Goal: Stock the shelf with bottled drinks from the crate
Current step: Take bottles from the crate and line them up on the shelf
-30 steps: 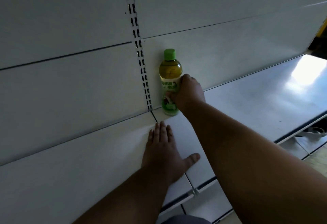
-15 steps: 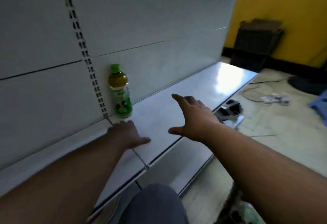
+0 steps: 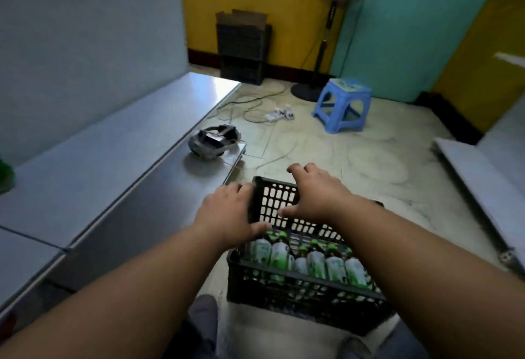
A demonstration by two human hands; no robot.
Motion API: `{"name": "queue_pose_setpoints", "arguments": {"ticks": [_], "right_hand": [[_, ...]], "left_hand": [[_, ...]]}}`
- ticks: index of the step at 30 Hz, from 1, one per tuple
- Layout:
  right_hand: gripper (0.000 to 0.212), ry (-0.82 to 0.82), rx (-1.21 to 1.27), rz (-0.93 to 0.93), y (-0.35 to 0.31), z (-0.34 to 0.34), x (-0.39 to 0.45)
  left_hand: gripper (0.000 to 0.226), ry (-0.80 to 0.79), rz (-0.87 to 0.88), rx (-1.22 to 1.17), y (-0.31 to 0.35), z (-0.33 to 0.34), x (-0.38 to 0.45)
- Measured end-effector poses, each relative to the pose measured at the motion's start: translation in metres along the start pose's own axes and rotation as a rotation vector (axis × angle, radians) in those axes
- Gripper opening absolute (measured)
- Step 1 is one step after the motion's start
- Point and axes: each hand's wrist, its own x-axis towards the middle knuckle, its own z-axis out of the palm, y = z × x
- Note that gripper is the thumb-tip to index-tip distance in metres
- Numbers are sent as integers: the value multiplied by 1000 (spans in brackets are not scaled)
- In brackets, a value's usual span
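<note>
A black plastic crate [image 3: 284,290] stands on the floor in front of me, with several green-capped bottled drinks [image 3: 309,262] upright along its near side. My left hand [image 3: 230,214] hovers over the crate's left far corner, fingers apart, holding nothing. My right hand [image 3: 315,194] is spread above the crate's far wall, also empty. The white metal shelf [image 3: 93,168] runs along the left. A green bottle [image 3: 5,174] placed on it shows only as a sliver at the left edge.
A grey headset [image 3: 213,143] lies on the shelf's lower tier near its end. On the floor are a blue stool [image 3: 341,106], a power strip with cables [image 3: 278,114], a standing fan [image 3: 321,43] and stacked dark crates [image 3: 241,52]. Another shelf edge [image 3: 477,188] is at right.
My view has swung from the shelf to the right and down to the crate. Both hands left the shelf and now hover over the crate; the placed bottle stays on the shelf.
</note>
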Motion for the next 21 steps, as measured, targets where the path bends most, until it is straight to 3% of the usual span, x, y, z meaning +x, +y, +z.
{"name": "queue_pose_setpoints", "arguments": {"ticks": [6, 9, 13, 21], "right_hand": [[92, -141, 151, 171, 80, 107, 30], [84, -177, 177, 153, 86, 143, 35], [88, -312, 296, 201, 101, 209, 86], [87, -419, 555, 416, 120, 290, 168]], "left_hand": [[89, -233, 26, 6, 27, 106, 50], [97, -212, 6, 23, 19, 127, 55], [116, -326, -64, 106, -2, 181, 96], [121, -381, 29, 216, -33, 235, 139]]}}
